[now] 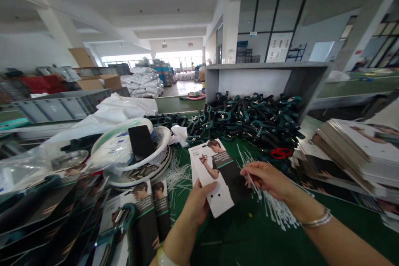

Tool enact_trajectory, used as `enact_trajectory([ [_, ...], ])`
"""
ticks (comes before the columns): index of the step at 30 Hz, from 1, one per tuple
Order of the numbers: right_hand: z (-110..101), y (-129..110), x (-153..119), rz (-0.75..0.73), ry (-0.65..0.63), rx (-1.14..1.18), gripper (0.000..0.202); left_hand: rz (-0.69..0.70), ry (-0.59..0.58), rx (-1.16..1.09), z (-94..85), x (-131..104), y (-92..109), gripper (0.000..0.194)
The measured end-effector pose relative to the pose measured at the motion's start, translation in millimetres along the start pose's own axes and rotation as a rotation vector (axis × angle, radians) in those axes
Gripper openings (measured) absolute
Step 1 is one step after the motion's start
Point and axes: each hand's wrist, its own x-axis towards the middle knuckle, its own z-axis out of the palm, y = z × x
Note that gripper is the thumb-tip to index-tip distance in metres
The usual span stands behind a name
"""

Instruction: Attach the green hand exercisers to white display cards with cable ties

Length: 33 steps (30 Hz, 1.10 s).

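Note:
My left hand (pixel 197 204) is closed on printed backing cards (pixel 222 199), held tilted over the green table; at least two seem to overlap. Two small punched holes show near the lower end of the front card. Just right of the cards, my right hand (pixel 268 179) pinches a thin white cable tie (pixel 249 178) between thumb and fingers. Beneath that hand lies a loose bundle of white cable ties (pixel 279 212). Dark green hand grip exercisers (pixel 243 118) are heaped beyond both hands. At lower left, an exerciser (pixel 124 216) lies on a similar card.
Stacked cards (pixel 352 153) stand at right, near red-handled scissors (pixel 281 153). On the left, a black phone (pixel 141 143) rests on white round trays (pixel 165 143) holding small metal parts. More cable ties (pixel 179 174) lie beside them. A grey open box (pixel 314 87) stands behind the heap.

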Motion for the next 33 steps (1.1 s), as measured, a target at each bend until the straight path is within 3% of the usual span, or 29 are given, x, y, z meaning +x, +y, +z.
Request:
enact_trajectory([
  [4, 36, 5, -13, 0.024, -0.150, -0.217, 0.036, 0.105, 0.039, 0.000, 0.3, 3, -5, 0.073],
  [7, 50, 12, -17, 0.066, -0.185, -0.257, 0.033, 0.244, 0.019, 0.025, -3.5, 3, -8, 0.078],
  [15, 56, 18, -16, 0.038, -0.198, -0.108, 0.033, 0.330, -0.040, 0.131, -4.8, -5, -6, 0.059],
  [18, 56, 18, -15, 0.036, -0.197, -0.025, 0.032, 0.362, -0.053, 0.135, -4.0, -9, -6, 0.062],
  [25, 62, 25, -3, 0.032, -0.176, 0.049, 0.041, 0.279, -0.127, 0.061, 7.5, -22, -9, 0.066],
  [30, 63, 23, -4, -0.027, -0.120, -0.160, 0.049, 0.277, -0.038, 0.180, 8.6, -20, -3, 0.053],
  [33, 44, 19, -5, -0.185, 0.138, -0.340, 0.049, 0.212, -0.042, 0.128, 0.5, -19, 4, 0.040],
])
